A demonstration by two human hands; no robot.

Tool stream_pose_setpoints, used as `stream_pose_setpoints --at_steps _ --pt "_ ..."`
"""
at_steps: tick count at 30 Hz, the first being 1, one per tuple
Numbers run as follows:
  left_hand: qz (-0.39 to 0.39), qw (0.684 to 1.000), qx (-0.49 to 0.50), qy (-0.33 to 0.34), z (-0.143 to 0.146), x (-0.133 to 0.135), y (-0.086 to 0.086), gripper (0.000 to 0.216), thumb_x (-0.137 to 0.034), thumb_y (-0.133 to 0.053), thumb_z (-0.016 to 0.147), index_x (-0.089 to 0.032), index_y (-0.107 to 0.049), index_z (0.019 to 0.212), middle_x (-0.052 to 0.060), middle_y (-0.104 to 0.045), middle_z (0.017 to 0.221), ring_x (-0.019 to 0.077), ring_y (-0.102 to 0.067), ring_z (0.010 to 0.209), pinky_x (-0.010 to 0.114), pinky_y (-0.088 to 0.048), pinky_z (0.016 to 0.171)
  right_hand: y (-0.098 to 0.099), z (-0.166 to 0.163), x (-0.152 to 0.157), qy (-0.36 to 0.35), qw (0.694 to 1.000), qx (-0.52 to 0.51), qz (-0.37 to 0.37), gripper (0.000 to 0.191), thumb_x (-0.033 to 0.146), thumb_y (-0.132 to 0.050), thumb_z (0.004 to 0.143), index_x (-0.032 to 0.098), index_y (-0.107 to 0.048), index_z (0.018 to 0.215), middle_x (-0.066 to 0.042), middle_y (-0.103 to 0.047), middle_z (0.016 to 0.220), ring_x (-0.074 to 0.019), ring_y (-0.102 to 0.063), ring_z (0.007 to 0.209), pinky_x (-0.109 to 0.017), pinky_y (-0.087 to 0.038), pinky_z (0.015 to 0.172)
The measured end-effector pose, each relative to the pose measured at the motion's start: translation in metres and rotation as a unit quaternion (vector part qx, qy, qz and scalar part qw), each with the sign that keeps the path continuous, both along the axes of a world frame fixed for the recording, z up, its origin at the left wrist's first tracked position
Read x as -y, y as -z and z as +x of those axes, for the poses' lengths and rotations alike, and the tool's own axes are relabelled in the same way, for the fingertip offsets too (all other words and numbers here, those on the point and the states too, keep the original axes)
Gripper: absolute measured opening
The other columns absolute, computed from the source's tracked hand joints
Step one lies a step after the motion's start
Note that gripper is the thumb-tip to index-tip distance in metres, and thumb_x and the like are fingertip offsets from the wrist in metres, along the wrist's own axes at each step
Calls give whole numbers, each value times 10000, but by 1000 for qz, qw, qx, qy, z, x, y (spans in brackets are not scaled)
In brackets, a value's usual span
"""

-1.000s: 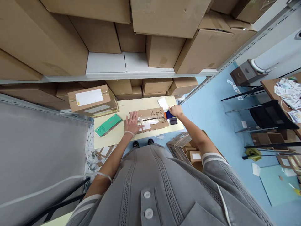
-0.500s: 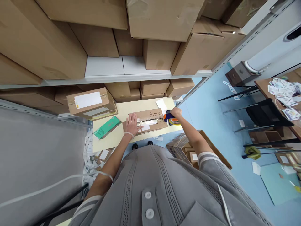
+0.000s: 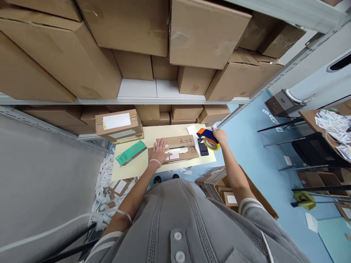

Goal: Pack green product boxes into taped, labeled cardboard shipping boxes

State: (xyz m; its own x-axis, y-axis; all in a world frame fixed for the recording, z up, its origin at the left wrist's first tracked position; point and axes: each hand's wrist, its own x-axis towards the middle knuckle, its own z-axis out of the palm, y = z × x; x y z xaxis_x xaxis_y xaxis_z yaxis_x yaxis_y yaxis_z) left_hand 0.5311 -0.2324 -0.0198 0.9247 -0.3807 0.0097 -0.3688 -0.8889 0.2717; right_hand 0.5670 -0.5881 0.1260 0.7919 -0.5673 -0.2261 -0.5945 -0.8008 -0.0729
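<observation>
L hand (image 3: 161,151) spread on box (image 3: 177,141), R hand (image 3: 219,136) gripping tape disp. (image 3: 208,135), nr R edge of tbl (image 3: 130,173)

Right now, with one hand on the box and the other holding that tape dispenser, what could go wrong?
The tape dispenser in the right hand is close to the phone, so it might knock or scratch it. The phone lies near the right end of the table, so a bump could push it off. The left hand lies flat on the box, so its fingers might get in the tape's way.
</observation>
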Motion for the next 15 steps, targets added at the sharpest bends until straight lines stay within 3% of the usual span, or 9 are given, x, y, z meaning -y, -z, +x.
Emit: stream_pose_setpoints --at_steps 3,6,9,11,12,15 --pt "1 1000 2 2 0 0 2 811 -588 -324 935 -68 -210 1546 168 -204 1609 301 -101 1513 525 -72 1217 -29 23 -21 -13 977 152 150 817 750 -195 906 121 -710 822 -184 -712 834 -284 -671 819 -311 -469 646" --pt "6 1000 10 3 0 0 3 796 -579 -308 942 -69 -213 1546 163 -207 1609 303 -117 1510 528 -73 1217 -53 45 -65 -101 902 260 330 849 834 -215 836 131 -690 857 -103 -700 796 -223 -639 774 -282 -468 646" --pt "10 1000 18 2 0 0 2 788 -570 -304 945 -62 -222 1541 160 -197 1609 304 -113 1511 532 -71 1217 -71 74 -117 -218 826 286 434 734 811 -456 778 142 -681 981 -57 -704 867 -181 -629 793 -262 -482 708" --pt "9 1000 20 1 -1 1 1 782 -569 -319 942 -76 -230 1542 156 -200 1608 302 -115 1511 534 -79 1217 -82 99 -150 -271 811 297 425 658 745 -546 781 144 -668 1019 -52 -705 910 -182 -630 816 -267 -483 741" --pt "8 1000 21 -1 -1 1 1 779 -571 -328 940 -89 -234 1544 152 -205 1607 301 -120 1510 534 -84 1218 -86 112 -166 -290 818 305 392 618 709 -579 786 143 -665 1018 -55 -705 916 -190 -628 825 -277 -482 752" --pt "5 1000 19 -7 -1 2 0 769 -581 -352 931 -133 -243 1548 131 -224 1607 293 -132 1508 527 -98 1222 -94 149 -208 -335 857 322 221 457 543 -663 820 154 -659 1060 -85 -710 1010 -244 -616 938 -348 -453 870"
